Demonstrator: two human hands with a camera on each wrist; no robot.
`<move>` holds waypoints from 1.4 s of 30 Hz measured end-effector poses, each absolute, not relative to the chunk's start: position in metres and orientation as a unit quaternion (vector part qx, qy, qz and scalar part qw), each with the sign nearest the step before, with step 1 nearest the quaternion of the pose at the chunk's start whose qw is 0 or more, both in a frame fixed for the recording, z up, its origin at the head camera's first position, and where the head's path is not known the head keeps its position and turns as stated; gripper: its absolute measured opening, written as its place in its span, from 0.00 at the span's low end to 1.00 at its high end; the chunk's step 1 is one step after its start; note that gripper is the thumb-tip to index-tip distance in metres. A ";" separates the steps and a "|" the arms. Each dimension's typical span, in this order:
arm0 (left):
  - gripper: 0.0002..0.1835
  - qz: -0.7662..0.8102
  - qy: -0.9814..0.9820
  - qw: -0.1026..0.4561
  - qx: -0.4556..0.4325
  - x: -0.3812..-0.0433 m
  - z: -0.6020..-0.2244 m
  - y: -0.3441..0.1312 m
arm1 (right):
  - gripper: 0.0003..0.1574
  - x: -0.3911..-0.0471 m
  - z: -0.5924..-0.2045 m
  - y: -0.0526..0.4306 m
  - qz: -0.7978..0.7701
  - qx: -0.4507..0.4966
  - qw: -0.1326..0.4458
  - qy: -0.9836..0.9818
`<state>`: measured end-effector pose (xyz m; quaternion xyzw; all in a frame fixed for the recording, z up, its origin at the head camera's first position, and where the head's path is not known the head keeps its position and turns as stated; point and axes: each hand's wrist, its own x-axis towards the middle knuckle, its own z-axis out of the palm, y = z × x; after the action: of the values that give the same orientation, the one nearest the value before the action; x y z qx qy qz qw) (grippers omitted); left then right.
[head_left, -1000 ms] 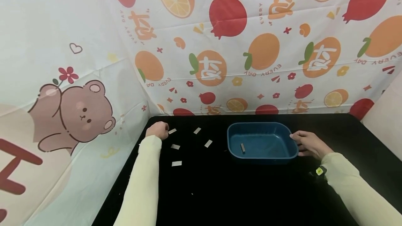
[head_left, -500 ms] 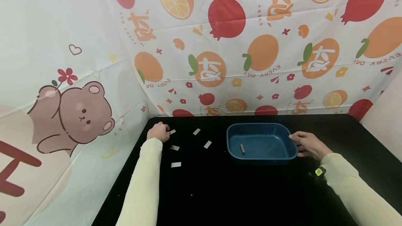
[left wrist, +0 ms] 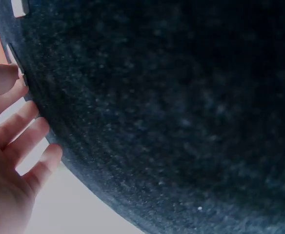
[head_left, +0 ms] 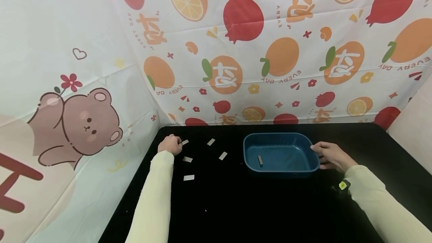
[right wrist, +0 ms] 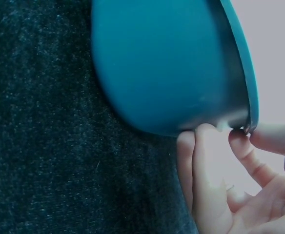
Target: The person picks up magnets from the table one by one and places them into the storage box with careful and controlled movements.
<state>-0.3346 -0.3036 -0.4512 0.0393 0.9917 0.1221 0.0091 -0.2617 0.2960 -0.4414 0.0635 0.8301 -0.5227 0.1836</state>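
Observation:
At the far left of the black table, my left hand reaches to a small pale rectangular strip. In the left wrist view, thumb and index fingertip meet at the near end of that strip, while the other fingers spread loosely. My right hand pinches the right rim of a blue rectangular tub. Its thumb is on the rim in the right wrist view, and other fingers press the outer wall. Inside the tub, toward the left, lies a slim greyish bar.
Several similar pale strips lie scattered between hand and tub, such as a strip farther back and a strip nearer the body. Printed cloth hangs behind the black table and along its left side.
The left hand shifts very slightly, its fingertips now at the strip's near end. The right hand and the tub stay put.

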 end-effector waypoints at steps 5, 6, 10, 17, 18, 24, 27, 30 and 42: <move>0.15 0.119 0.992 0.000 0.035 -0.336 -0.452 -0.304 | 0.28 -0.262 -0.440 0.297 -0.523 0.066 0.182 0.830; 0.15 0.119 0.992 0.000 0.032 -0.336 -0.451 -0.303 | 0.28 -0.262 -0.440 0.297 -0.523 0.065 0.182 0.830; 0.13 0.119 0.993 0.000 0.015 -0.337 -0.449 -0.299 | 0.29 -0.261 -0.440 0.297 -0.522 0.064 0.182 0.831; 0.09 0.131 0.991 -0.010 -0.014 -0.336 -0.446 -0.296 | 0.28 -0.262 -0.440 0.297 -0.526 0.064 0.178 0.829; 0.08 0.132 0.991 -0.011 -0.016 -0.336 -0.447 -0.296 | 0.28 -0.262 -0.440 0.297 -0.526 0.064 0.178 0.830; 0.07 0.138 0.990 0.003 -0.011 -0.334 -0.448 -0.295 | 0.27 -0.261 -0.442 0.298 -0.525 0.063 0.178 0.830; 0.08 0.141 0.990 0.009 -0.012 -0.333 -0.447 -0.295 | 0.26 -0.260 -0.443 0.298 -0.530 0.064 0.179 0.826; 0.08 0.142 0.990 0.013 -0.015 -0.333 -0.448 -0.294 | 0.25 -0.259 -0.444 0.298 -0.534 0.066 0.180 0.823; 0.08 0.154 0.988 -0.003 -0.031 -0.334 -0.454 -0.298 | 0.26 -0.259 -0.445 0.296 -0.537 0.064 0.178 0.822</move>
<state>-0.3342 -0.2976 -0.4542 -0.0315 0.9875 0.1544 -0.0031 -0.2591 0.2964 -0.4448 0.0635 0.8220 -0.5370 0.1784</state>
